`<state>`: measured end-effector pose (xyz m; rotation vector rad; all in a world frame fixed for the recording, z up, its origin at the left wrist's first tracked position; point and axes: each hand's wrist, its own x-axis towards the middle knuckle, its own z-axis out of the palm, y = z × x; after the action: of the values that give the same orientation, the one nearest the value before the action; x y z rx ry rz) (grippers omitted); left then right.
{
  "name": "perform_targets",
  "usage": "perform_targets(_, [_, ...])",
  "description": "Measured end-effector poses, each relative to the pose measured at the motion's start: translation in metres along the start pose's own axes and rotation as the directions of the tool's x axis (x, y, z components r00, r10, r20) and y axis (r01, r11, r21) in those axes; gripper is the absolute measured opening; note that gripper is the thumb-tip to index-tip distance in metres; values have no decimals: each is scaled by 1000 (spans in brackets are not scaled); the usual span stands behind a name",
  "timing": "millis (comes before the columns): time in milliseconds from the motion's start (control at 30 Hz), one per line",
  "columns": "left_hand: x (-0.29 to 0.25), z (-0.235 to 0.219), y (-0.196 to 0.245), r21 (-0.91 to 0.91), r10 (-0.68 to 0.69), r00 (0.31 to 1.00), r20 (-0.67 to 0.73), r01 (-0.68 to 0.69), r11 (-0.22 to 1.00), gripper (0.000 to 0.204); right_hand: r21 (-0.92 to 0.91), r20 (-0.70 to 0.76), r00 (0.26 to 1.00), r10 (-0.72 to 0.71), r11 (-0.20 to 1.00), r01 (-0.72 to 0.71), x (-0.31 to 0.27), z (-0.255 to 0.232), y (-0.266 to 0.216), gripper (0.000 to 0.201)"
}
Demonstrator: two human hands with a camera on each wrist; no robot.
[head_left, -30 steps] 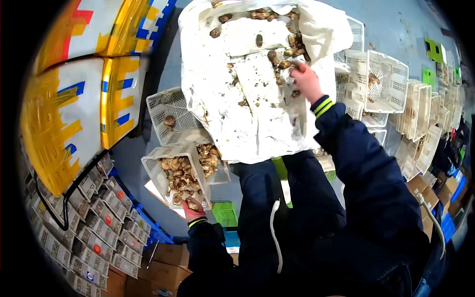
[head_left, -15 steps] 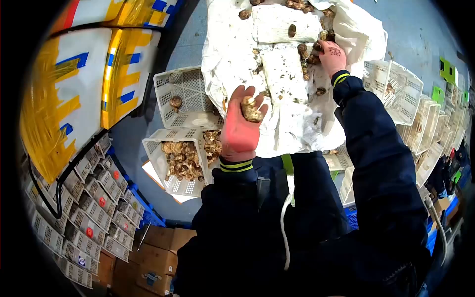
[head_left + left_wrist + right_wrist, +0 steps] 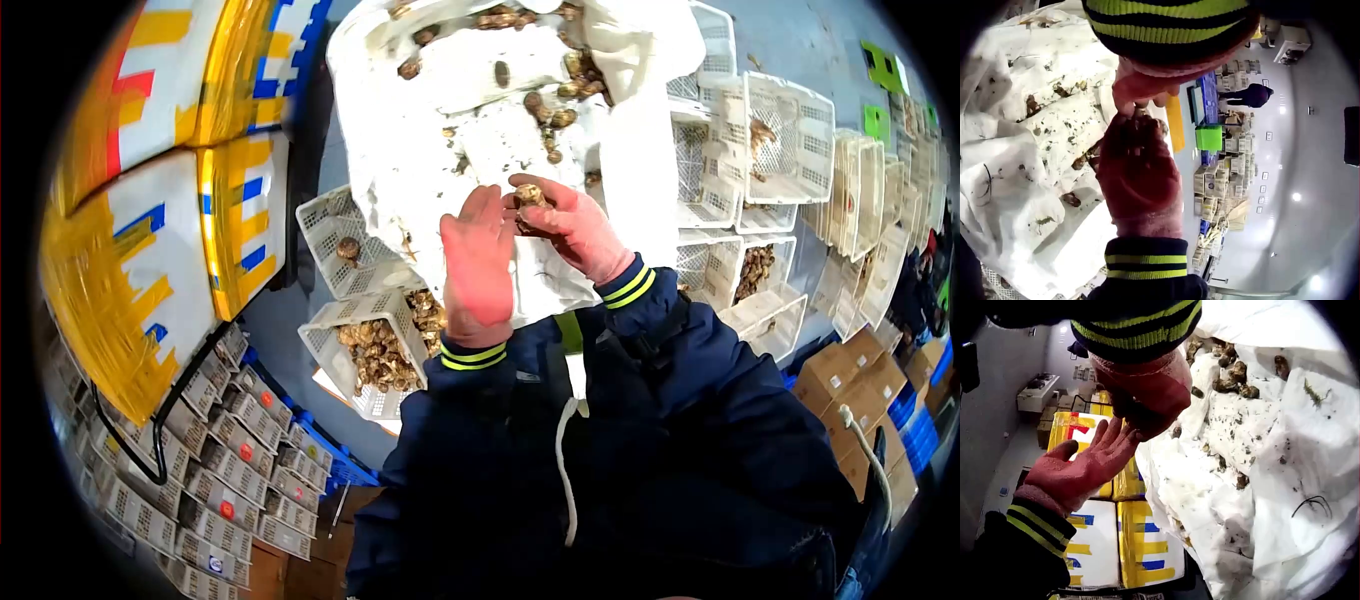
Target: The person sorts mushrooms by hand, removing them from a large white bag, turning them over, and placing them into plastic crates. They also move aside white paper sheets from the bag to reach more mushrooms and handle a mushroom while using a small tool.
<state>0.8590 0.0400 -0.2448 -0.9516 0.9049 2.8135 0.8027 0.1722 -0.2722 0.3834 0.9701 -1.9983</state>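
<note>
Both hands wear pink gloves and meet above the near part of a white cloth [image 3: 385, 150]. The right hand [image 3: 580, 228] pinches a pale-and-brown mushroom-like piece [image 3: 531, 194] between thumb and fingers. Beside it, touching at the fingertips, the left hand [image 3: 478, 265] has its fingers extended. In the right wrist view the left hand [image 3: 1085, 469] lies palm up below the right hand [image 3: 1150, 390]. The left wrist view has the left hand [image 3: 1147, 81] above the right hand [image 3: 1141, 181], partly hiding the piece. Dark brown pieces [image 3: 580, 75] lie farther back on the cloth.
At left, a white crate [image 3: 345, 235] holds one piece; a crate below it [image 3: 318, 335] holds many. More white crates [image 3: 790, 140] stand at right. Taped foam boxes [image 3: 150, 250] are stacked at far left, above grey crates [image 3: 215, 455].
The left hand rose from the lower-left crate with a pale piece in its palm, then met the right hand over the cloth. The right hand came back from the brown pieces and now pinches a piece.
</note>
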Motion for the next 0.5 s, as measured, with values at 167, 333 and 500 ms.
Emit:
perform_targets(167, [-4,2,-13,13,-169,978,-124,171,985,53,178,19,1000,5,984,-9,-33,-41,-16,45])
perform_targets(333, [-7,14,-43,66,-279,951,-135,289,955,50,386,-36,998,-52,920,62,-65,-91,-21,39])
perform_targets(500, [1,35,-76,199,-371,925,-85,381,903,51,548,-192,964,-182,796,259,-136,-181,-14,43])
